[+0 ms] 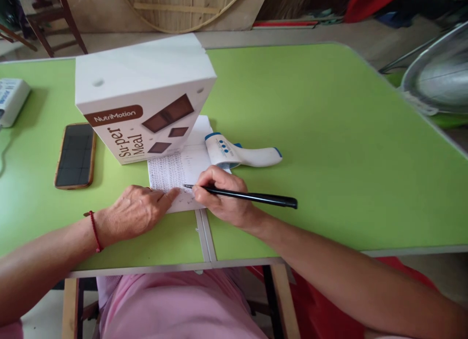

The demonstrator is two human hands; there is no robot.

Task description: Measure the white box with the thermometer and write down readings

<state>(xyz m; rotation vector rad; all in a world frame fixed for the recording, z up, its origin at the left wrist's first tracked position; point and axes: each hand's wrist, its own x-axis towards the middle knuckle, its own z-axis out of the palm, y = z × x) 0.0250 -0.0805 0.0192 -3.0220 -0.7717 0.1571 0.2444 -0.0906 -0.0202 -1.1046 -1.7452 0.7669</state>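
The right hand [227, 207] pinches a black pen [272, 199] over the handwritten paper [164, 174], while the half-open left hand [137, 212] rests on its edge, grasping nothing.

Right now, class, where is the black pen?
In the head view, the black pen is in the right hand, its tip at the paper near the left hand.
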